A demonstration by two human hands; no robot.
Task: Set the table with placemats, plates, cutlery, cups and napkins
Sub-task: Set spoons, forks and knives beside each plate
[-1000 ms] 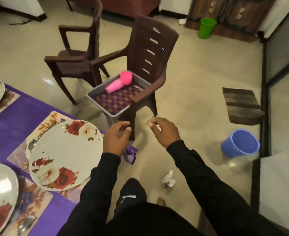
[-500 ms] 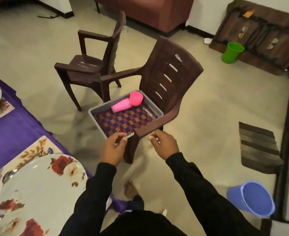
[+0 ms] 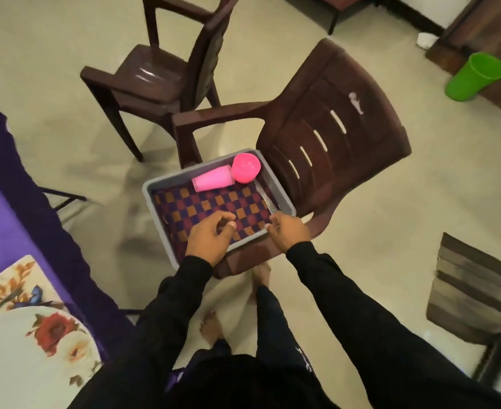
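Closer now than half a second back, both hands over the grey tray (image 3: 158,188) on the brown chair (image 3: 334,134). Head view: left hand (image 3: 210,236) curled above the checkered cloth (image 3: 210,206), thumb meeting fingertips, nothing clearly held. Right hand (image 3: 290,231) at the tray's near right corner, fingers bent onto the cutlery (image 3: 265,197) along the right wall; grip hard to tell. Two pink cups (image 3: 213,179) lying at the tray's far end, touching. Floral plate (image 3: 22,358) on a placemat (image 3: 7,281) on the purple bench (image 3: 4,208), lower left.
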